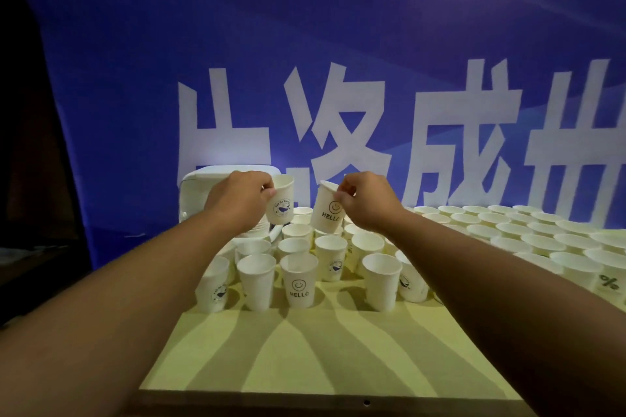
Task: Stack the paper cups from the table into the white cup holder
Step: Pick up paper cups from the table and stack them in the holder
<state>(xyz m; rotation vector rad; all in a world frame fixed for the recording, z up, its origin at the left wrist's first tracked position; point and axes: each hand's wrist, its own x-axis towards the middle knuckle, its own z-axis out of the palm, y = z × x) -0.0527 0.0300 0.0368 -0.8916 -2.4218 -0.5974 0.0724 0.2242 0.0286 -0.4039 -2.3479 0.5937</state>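
My left hand pinches the rim of a white paper cup with a whale print, lifted above the table. My right hand pinches the rim of a white cup marked HELLO, tilted and also lifted. The two cups hang side by side, a small gap apart. Behind my left hand stands the white cup holder, mostly hidden by the hand. Several more white paper cups stand upright on the table below both hands.
A pale yellow table has bare surface at the front. Rows of several white cups fill its right side up to the edge. A blue banner with large white characters hangs close behind the table. Dark space lies at the left.
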